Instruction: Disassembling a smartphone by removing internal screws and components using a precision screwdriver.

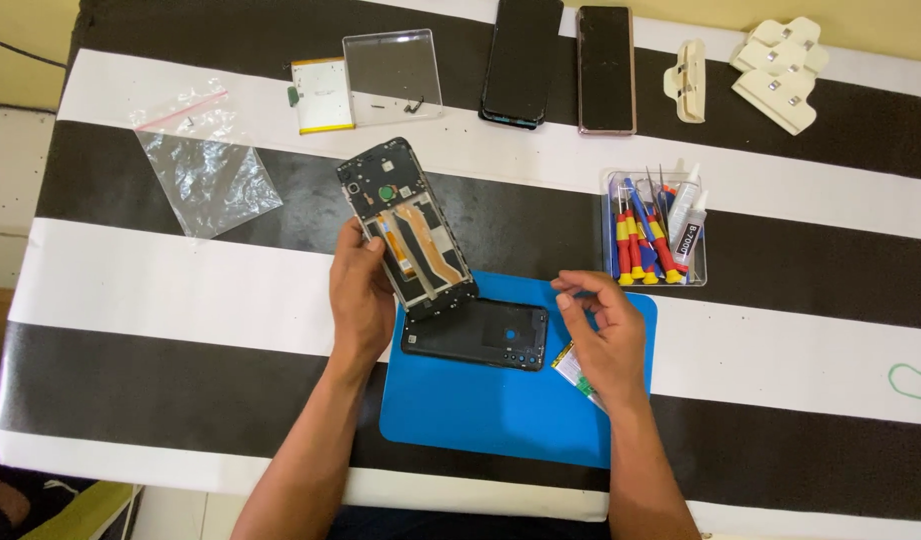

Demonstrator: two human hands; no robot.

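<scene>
Left hand [361,295] grips an opened phone frame [409,228], tilted. Right hand [603,325] empty, fingers loosely curled, hovering just right of the black back cover [476,334].

table [801,335]: broad black and white stripes running crosswise, spreading well beyond the fingers on every side
wall [21,75]: pale yellow, far above and left of the fingers
floor [176,515]: light tiles, below the near table edge
light: even, soft, weak shadows
green cloth [81,510]: bottom left corner, on the floor
</scene>
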